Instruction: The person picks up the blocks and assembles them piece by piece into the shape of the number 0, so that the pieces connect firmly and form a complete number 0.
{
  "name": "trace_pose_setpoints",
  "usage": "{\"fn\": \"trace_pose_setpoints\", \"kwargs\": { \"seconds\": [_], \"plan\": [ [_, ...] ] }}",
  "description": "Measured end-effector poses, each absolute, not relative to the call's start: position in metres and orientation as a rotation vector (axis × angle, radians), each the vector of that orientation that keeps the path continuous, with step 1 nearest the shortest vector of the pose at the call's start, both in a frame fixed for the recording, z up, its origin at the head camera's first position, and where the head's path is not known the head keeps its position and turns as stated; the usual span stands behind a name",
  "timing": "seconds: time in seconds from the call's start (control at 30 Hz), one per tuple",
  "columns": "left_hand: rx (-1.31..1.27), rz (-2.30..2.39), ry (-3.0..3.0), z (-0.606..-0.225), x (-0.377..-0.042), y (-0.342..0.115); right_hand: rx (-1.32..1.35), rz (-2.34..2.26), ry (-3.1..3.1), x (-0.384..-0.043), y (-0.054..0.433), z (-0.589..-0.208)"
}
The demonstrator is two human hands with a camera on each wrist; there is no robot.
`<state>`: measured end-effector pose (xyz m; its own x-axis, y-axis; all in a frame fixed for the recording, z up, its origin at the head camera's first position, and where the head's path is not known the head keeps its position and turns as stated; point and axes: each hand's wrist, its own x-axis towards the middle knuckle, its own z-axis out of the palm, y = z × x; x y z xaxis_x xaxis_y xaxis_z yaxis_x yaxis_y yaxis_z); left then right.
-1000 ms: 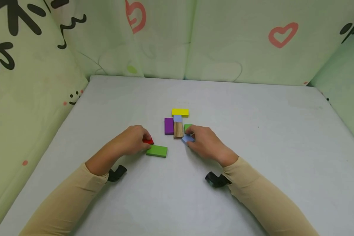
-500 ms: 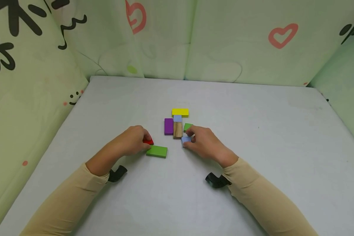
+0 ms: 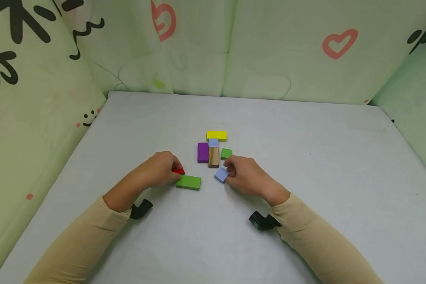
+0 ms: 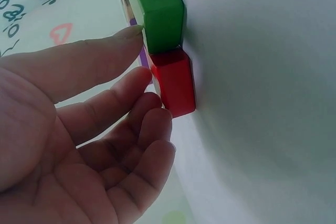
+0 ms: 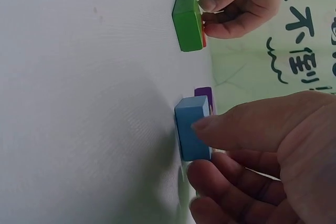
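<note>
My left hand (image 3: 159,169) rests at the red block (image 3: 179,170), which lies against the long green block (image 3: 188,182). In the left wrist view, its thumb touches the green block (image 4: 160,14) and its loosely bent fingers touch the red block (image 4: 176,82). My right hand (image 3: 250,175) pinches a small light-blue block (image 3: 221,174), set at an angle on the table. The right wrist view shows its thumb on one face of the blue block (image 5: 193,127), the fingers at its end. The red block is partly hidden by the left hand in the head view.
Beyond the hands, a purple block (image 3: 202,152), a wood-grain block (image 3: 213,157), another light-blue block (image 3: 213,142) and a yellow block (image 3: 216,135) lie grouped together. A small green block (image 3: 226,154) sits just right of them. Patterned cloth (image 3: 269,47) walls the white table (image 3: 305,157).
The right hand has drawn the light-blue block slightly nearer and left, turning it at an angle, away from the small green block. The left hand has stayed put.
</note>
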<state>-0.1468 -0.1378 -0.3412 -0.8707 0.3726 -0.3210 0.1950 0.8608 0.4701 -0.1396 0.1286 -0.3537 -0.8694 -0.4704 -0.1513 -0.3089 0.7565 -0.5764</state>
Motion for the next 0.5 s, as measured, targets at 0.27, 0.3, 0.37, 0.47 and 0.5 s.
{"fn": "trace_pose_setpoints", "kwargs": {
  "seconds": [0.27,0.3,0.37,0.47,0.5],
  "plan": [
    [0.413,0.607,2.628,-0.3401,-0.1461,-0.1381,-0.666,-0.779,2.672,-0.1406,0.1266,-0.3570],
    [0.413,0.606,2.629,-0.3398,-0.1461,-0.1380,-0.675,-0.786,2.668,-0.1407,0.1261,-0.3572],
    [0.412,0.605,2.629,-0.3393,-0.1462,-0.1376,-0.687,-0.796,2.658,-0.1407,0.1251,-0.3575],
    [0.412,0.599,2.624,-0.3383,-0.1462,-0.1369,-0.680,-0.819,2.644,-0.1401,0.1232,-0.3566],
    [0.412,0.598,2.623,-0.3379,-0.1462,-0.1367,-0.675,-0.826,2.643,-0.1401,0.1226,-0.3565]
  ]
}}
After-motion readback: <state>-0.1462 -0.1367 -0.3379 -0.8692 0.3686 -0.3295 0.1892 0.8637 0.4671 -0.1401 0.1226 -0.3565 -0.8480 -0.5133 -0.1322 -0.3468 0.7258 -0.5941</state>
